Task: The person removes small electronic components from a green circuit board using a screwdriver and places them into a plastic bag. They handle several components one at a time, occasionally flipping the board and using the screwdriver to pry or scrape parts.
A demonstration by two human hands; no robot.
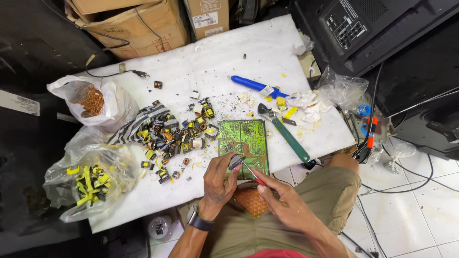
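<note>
Head view: brown cardboard boxes with white labels behind white table

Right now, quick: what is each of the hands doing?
Left hand: closed on a small grey part over the green circuit board.
Right hand: closed on a thin red-handled tool.

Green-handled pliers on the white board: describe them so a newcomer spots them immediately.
Start at the white work board. Right of the green circuit board lie the green-handled pliers, slanting, metal jaws toward the blue-handled tool. Nothing else nearby has long green handles.
</note>
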